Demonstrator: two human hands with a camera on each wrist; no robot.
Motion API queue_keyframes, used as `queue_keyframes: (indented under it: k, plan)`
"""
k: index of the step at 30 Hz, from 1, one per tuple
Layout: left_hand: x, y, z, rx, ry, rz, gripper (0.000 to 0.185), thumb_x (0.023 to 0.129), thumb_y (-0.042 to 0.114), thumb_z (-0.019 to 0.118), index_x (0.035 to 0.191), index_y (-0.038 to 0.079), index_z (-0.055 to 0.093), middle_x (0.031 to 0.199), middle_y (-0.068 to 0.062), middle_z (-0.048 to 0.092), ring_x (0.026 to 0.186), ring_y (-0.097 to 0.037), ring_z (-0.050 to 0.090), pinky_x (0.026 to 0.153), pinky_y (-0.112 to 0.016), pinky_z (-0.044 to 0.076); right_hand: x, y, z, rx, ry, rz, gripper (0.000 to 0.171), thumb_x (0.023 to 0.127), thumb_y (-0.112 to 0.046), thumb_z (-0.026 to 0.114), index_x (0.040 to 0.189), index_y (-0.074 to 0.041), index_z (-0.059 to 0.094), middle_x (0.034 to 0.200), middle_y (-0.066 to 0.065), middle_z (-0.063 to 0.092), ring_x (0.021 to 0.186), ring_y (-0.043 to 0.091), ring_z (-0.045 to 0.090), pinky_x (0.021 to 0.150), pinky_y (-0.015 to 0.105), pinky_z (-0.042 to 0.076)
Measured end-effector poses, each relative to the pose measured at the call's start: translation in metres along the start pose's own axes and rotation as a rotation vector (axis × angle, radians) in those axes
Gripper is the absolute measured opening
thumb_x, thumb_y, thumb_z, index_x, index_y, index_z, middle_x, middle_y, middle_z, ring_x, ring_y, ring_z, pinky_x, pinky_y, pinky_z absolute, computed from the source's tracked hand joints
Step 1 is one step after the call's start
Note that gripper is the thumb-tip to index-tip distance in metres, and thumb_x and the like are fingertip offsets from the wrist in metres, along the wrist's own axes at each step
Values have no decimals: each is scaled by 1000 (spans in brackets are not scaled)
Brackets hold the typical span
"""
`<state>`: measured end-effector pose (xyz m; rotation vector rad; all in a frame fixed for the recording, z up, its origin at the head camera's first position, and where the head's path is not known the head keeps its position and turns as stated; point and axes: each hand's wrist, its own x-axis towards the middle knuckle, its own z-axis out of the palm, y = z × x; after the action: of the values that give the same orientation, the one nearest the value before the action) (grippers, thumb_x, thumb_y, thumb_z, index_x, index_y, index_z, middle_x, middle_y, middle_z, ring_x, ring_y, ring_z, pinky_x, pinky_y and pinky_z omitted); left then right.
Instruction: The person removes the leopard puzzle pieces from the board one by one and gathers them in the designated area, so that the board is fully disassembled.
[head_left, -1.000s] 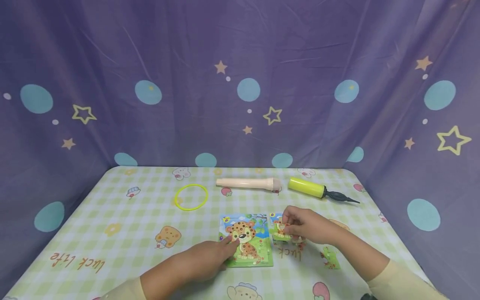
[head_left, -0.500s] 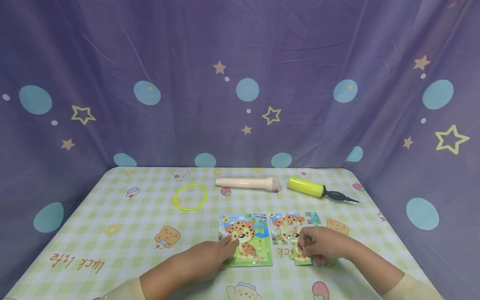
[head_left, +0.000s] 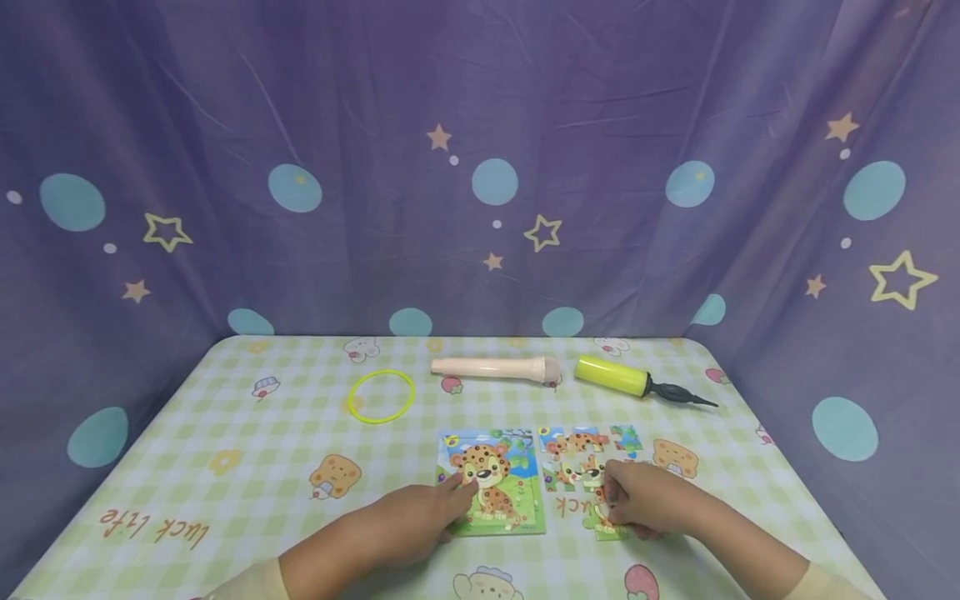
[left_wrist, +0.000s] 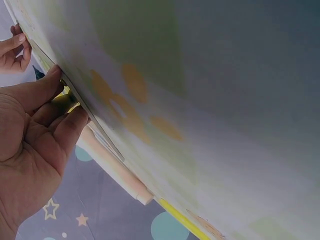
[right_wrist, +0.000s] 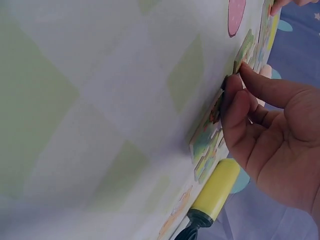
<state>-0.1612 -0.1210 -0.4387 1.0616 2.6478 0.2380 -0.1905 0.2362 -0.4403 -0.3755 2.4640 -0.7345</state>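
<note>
A cartoon leopard puzzle board lies on the table before the person. The left hand rests on its left side, fingertips on the picture; in the left wrist view the thumb and fingers sit against the thin board. To its right lie loose jigsaw pieces set out in rough rows. The right hand pinches at a green jigsaw piece in the row nearest the person. In the right wrist view, its thumb tip meets one piece and its curled fingers hide part of another.
Behind the puzzle lie a pale pink toy microphone and a yellow hand pump with a black nozzle. A thin yellow ring lies at left. A checked cloth covers the table, and a purple curtain surrounds it.
The right hand has moved from the top row of pieces down toward the person, uncovering the upper pieces. The leopard-leg piece under it has shifted slightly. The left hand stays on the board.
</note>
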Motion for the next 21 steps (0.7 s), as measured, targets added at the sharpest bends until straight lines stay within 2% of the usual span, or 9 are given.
queue_keyframes:
  k: [2,4,5,9,10,12,17,19,21]
  plan:
    - [0,0,0,-3,8,8,37,90,20,68,125,19,56,150,-14,46,111,-27,66,79,-29,55,0,-1,1,-34,7,-1,20,87,-22,74,90,-17,55,59,6,59,45,14,51,40,25,40]
    - [0,-1,0,-6,11,13,26,90,20,68,113,22,58,150,-12,46,114,-27,65,78,-29,55,0,-2,0,-77,20,-14,20,87,-25,74,89,-18,55,62,3,59,46,13,51,42,26,40]
    - [0,-1,0,-15,10,12,26,90,20,68,113,22,58,151,-12,45,116,-28,64,80,-29,55,0,-2,-1,-92,26,-23,21,87,-26,74,89,-18,55,64,2,59,47,13,51,43,27,40]
    - [-2,-4,-3,-124,-3,-22,7,94,22,63,96,25,57,153,-4,44,128,-26,56,83,-27,51,4,-9,-6,-158,82,-65,21,90,-37,70,89,-22,55,73,-3,56,56,12,51,49,30,41]
    - [-2,-5,-4,-157,-1,-31,6,95,23,62,93,25,57,153,-2,44,131,-25,54,86,-27,50,6,-11,-6,-157,95,-77,21,92,-39,68,89,-22,55,73,-4,56,57,12,52,49,30,42]
    - [-2,-8,-6,-218,10,-45,14,97,23,60,84,27,54,151,2,47,127,-20,56,84,-26,48,10,-18,-8,-161,125,-109,21,94,-42,64,88,-24,55,72,-5,57,57,11,51,50,29,42]
    - [1,-14,-7,-333,89,-77,13,96,20,62,87,28,60,143,2,55,123,-20,59,98,-37,50,21,-42,-7,-198,160,-204,19,95,-42,62,91,-25,55,70,-7,55,54,9,50,49,28,41]
    - [2,-17,-8,-426,131,-109,10,96,18,62,92,26,62,142,-1,56,130,-25,54,106,-45,45,26,-53,-6,-222,168,-226,19,95,-43,63,93,-25,55,71,-8,54,54,8,48,50,27,41]
    - [2,-19,-9,-529,174,-145,5,97,20,61,99,23,63,142,-3,56,131,-27,53,109,-48,42,32,-65,-3,-239,170,-251,20,94,-43,64,98,-25,56,73,-9,54,56,7,46,51,27,41]
